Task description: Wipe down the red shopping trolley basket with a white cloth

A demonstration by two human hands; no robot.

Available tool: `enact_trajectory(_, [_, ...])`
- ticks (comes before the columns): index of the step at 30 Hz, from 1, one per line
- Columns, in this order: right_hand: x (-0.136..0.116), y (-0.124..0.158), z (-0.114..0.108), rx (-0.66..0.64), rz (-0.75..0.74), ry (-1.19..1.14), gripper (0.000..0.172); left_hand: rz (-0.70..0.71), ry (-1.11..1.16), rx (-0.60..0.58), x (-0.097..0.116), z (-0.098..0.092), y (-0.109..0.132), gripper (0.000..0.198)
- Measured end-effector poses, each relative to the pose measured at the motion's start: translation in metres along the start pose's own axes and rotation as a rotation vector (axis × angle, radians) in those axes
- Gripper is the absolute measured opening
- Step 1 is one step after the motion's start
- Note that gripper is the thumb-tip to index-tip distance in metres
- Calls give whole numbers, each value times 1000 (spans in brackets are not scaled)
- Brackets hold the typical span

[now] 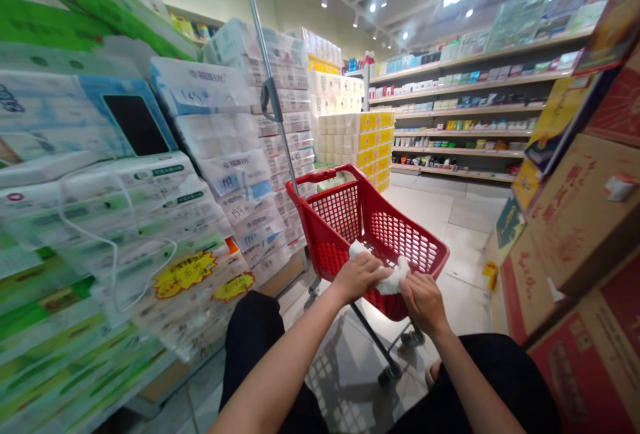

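A crumpled white cloth (394,282), thin and soft like a wipe, is held in both hands at the near rim of a small red plastic shopping cart (325,254). My left hand (361,275) presses its fingers on the cloth's left part. My right hand (423,297) grips the bunched right end, its fingertips partly hidden. The cart has perforated walls, a red handle on the far left side and a tall metal pole (270,81) with a grey hook rising from that corner. Its basket stands on grey legs with casters.
Stacked tissue packs (220,127) line the left, with a dark-screened phone (137,124) and white cables on them. Cardboard boxes (585,221) are piled close on the right. Product shelves (455,107) stand at the back beyond the tiled floor (420,201). My knees flank the cart's near side.
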State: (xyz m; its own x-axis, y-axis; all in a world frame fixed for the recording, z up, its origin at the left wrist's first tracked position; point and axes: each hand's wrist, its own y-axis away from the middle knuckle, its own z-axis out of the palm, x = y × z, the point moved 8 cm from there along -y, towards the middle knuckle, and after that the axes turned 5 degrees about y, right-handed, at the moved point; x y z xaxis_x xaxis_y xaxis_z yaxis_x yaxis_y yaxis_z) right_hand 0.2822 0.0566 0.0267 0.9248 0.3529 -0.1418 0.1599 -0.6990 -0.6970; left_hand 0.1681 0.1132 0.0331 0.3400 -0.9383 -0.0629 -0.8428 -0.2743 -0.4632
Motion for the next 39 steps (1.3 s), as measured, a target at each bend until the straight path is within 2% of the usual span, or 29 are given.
enact_trajectory(2, [1,1,0,3,-22,-15,31,19,9,-24,-23,-5,4,31])
enact_trajectory(4, [3,2,0,2,-18,-25,30,-21,8,-9,-52,-13,10,30])
enact_trajectory(8, [8,2,1,-16,-7,-35,31,-229,-57,83,-112,-35,25,30])
enact_trajectory(10, [10,2,0,-2,3,-38,32,-350,-113,124,-132,-42,32,30])
enact_trajectory(12, [10,2,-1,25,19,-35,32,-442,-159,159,-137,-44,36,31])
enact_trajectory(14, [9,2,-1,52,34,-23,32,-494,-186,197,-129,-41,36,32])
enact_trajectory(16, [8,1,-1,76,50,2,30,-506,-189,223,-110,-34,32,33])
enact_trajectory(20, [6,-2,1,84,79,60,31,-457,-161,225,-52,-13,19,35])
enact_trajectory(23, [6,-3,2,89,81,86,33,-420,-134,239,-6,-3,11,34])
enact_trajectory(25, [6,-2,2,105,64,93,34,-401,-109,247,17,1,7,34])
enact_trajectory(27, [6,-1,2,121,41,89,35,-377,-86,245,28,3,5,37])
enact_trajectory(29, [5,-1,2,114,19,77,34,-297,-58,201,26,5,5,38])
enact_trajectory(31, [4,0,2,94,4,63,32,-185,-26,129,14,6,7,38])
enact_trajectory(33, [3,-1,2,82,-1,55,31,-151,-7,85,-14,3,13,40])
enact_trajectory(36, [2,-3,2,74,11,55,31,-314,-28,118,-73,-12,28,41])
enact_trajectory(39, [0,-5,5,64,16,41,31,-418,-69,130,-111,-25,37,40])
